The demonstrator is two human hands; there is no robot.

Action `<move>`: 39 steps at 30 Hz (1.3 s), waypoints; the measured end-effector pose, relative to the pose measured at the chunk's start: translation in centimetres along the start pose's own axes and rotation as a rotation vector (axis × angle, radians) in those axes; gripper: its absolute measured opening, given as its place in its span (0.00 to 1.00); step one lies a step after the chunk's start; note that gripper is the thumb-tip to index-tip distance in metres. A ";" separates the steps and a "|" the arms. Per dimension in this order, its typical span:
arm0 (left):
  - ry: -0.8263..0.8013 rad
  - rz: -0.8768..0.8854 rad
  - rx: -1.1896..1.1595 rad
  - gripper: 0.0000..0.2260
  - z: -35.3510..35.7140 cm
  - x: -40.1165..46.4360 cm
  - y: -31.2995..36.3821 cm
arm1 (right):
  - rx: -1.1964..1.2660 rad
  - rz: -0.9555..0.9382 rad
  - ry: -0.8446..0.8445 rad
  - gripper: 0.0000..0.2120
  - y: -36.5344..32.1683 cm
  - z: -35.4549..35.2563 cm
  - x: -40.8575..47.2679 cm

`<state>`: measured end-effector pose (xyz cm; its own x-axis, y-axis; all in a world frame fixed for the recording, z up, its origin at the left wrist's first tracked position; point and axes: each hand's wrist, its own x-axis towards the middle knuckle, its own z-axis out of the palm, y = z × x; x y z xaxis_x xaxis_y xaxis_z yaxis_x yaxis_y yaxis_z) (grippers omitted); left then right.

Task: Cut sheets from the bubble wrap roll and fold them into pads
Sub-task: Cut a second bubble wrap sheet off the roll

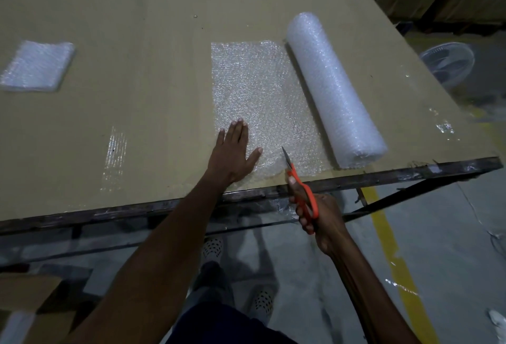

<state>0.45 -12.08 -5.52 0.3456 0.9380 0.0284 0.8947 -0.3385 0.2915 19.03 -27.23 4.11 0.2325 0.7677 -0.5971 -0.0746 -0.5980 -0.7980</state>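
A bubble wrap roll (332, 89) lies on the brown table (137, 29), with a sheet (257, 89) unrolled flat to its left. My left hand (234, 152) presses flat on the sheet's near left corner, fingers straight. My right hand (315, 215) grips orange-handled scissors (301, 187) at the table's near edge. Their blades point up into the sheet's near edge, between my left hand and the roll. A folded bubble wrap pad (37, 66) lies at the far left of the table.
A strip of clear tape or plastic (115, 157) shines on the table left of my hand. The table's dark metal edge (383, 176) runs across the front. A white fan (449, 64) stands on the floor at the right, and cardboard (30, 305) lies at lower left.
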 end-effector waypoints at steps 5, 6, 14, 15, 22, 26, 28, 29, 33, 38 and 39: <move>-0.003 -0.004 0.003 0.36 -0.1 0.0 0.1 | 0.013 0.027 -0.004 0.30 0.9 -0.5 -0.3; -0.002 -0.002 -0.001 0.36 -0.1 0.0 0.0 | 0.018 0.026 -0.002 0.29 0.9 -0.5 -0.2; 0.001 -0.003 -0.006 0.39 0.0 -0.1 0.0 | 0.018 0.007 -0.003 0.26 0.8 -0.3 -0.3; 0.003 -0.003 -0.006 0.39 0.1 0.0 0.0 | 0.017 0.011 0.002 0.28 0.6 -0.2 -0.4; 0.010 -0.008 0.000 0.39 0.3 -0.1 0.0 | 0.017 0.011 0.019 0.26 0.4 0.1 0.0; 0.010 -0.017 0.010 0.38 0.0 -0.2 0.2 | 0.018 0.008 0.008 0.26 0.4 0.2 -0.3; 0.006 -0.021 0.007 0.36 0.0 -0.3 0.1 | 0.026 0.014 0.003 0.30 0.1 0.3 -0.3; -0.003 -0.021 0.000 0.36 -0.1 -0.3 0.1 | 0.028 0.017 0.003 0.32 -0.1 0.3 -0.3; -0.054 -0.018 -0.033 0.40 -0.8 0.8 -0.5 | 0.016 0.030 -0.008 0.31 0.0 0.0 -0.4; -0.073 -0.096 -0.170 0.35 -4.2 3.8 -0.7 | 0.023 0.046 -0.019 0.26 0.5 -0.1 -0.4; -0.094 -0.103 -0.155 0.33 -4.8 4.3 -0.8 | 0.029 0.046 -0.024 0.25 0.5 -0.1 -0.4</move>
<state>-0.11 -7.45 -1.06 0.2862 0.9534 -0.0959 0.8749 -0.2192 0.4318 19.00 -27.88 3.96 0.2051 0.7447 -0.6351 -0.1132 -0.6265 -0.7712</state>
